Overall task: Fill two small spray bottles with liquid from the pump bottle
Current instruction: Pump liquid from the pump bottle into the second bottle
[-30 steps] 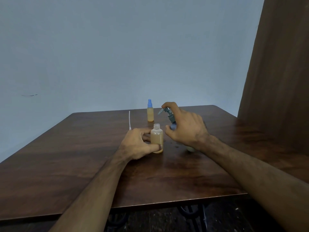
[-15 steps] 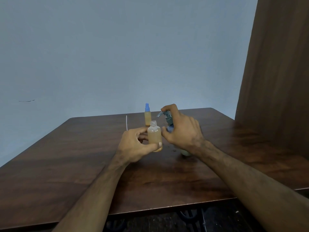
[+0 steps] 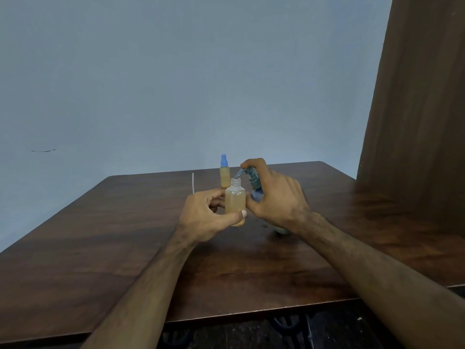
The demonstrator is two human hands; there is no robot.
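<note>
My left hand pinches the open spray bottle, now lifted off the table until its mouth sits under the pump bottle nozzle. Right of it, my right hand grips the pump, forefinger on top. Filling can resume. Behind stands the capped spray bottle.

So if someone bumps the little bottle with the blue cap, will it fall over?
Probably, yes. The capped bottle stands tall and narrow on the table, so a nudge could tip it. Being round, it might then roll. It looks nearly full, so somewhat steadier.
</note>
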